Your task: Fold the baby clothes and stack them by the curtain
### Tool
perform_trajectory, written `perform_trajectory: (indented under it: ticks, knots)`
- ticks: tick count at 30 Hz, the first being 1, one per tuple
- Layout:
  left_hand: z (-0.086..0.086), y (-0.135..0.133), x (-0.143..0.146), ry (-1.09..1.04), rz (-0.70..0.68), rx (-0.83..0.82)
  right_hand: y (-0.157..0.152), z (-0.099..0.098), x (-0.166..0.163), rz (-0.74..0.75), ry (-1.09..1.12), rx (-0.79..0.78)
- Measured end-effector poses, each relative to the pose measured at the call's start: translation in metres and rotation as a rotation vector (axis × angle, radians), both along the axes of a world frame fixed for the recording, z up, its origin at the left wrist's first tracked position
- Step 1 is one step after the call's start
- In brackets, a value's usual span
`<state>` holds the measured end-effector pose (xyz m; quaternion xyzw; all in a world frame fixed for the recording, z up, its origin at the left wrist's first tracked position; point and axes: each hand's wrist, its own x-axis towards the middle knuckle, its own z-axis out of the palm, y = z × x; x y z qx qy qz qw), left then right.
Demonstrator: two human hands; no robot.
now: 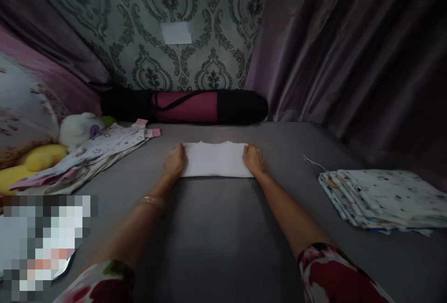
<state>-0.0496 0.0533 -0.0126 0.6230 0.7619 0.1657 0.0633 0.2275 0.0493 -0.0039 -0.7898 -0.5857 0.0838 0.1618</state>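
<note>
A white folded cloth point(217, 159), perhaps a garment, lies as a flat wide rectangle on the grey sheet point(223, 228). My left hand point(175, 161) grips its left end, fingers closed around the edge. At the opposite end my right hand point(254, 158) is closed on the right edge, thumb on top. Both arms reach forward, and a clear bangle point(151, 200) circles the left wrist. Fingertips beneath the cloth are hidden.
To the right sits a stack of folded printed cloths point(387, 198). Left are loose printed clothes point(104, 147), a white plush toy point(78, 130) and a yellow plush point(45, 156). A long black and pink bag point(188, 106) lies along the patterned wall point(213, 10). Curtains point(307, 37) hang at the right.
</note>
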Motion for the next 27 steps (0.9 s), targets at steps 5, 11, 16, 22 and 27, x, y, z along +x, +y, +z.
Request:
perform_trajectory:
  ticks: [5,11,16,22,27]
  knots:
    - [-0.003,0.004,-0.002,-0.03,0.062,-0.002,0.008,-0.002,0.003,-0.028,0.017,-0.009]
    - [0.007,-0.002,0.0,-0.007,0.041,0.092,0.006,0.017,0.011,0.037,0.074,-0.111]
    - [0.015,-0.012,0.041,0.153,-0.311,0.272,-0.01,0.021,-0.029,0.274,-0.069,0.149]
    - [-0.004,-0.01,0.073,0.278,-0.475,0.085,-0.016,0.003,-0.072,0.653,-0.12,0.056]
    - [-0.016,-0.009,0.064,0.299,-0.444,0.026,-0.014,-0.008,-0.071,0.656,-0.169,0.051]
